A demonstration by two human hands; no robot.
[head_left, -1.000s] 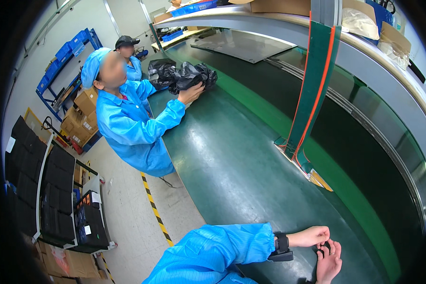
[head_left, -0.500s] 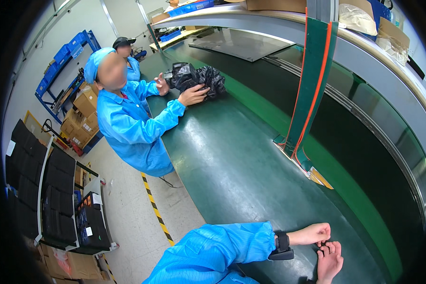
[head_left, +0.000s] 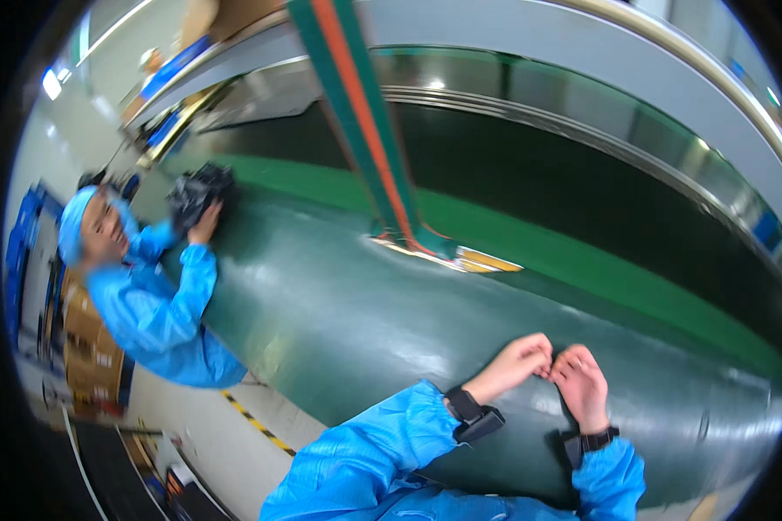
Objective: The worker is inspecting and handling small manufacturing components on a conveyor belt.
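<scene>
Over the dark green table [head_left: 321,286], my left hand [head_left: 521,363] has its fingers curled together. Beside it is my right hand [head_left: 582,384], also with bent fingers, and the fingertips of the two hands meet or nearly meet. Whether anything small is pinched between them I cannot make out. Each wrist wears a black band; the left band [head_left: 473,417] and the right band [head_left: 589,443] sit at the ends of my blue sleeves.
At the left a person in blue workwear [head_left: 152,321] holds a black plastic bag [head_left: 202,193] on the table. A green post with an orange stripe [head_left: 369,122] rises beyond my hands, yellow-marked material [head_left: 491,262] at its foot. Cardboard boxes [head_left: 91,356] stand behind the person.
The view has swung to the right, so the person, bag and post appear farther left. My hands show higher up, still close together, and my right forearm has come into view.
</scene>
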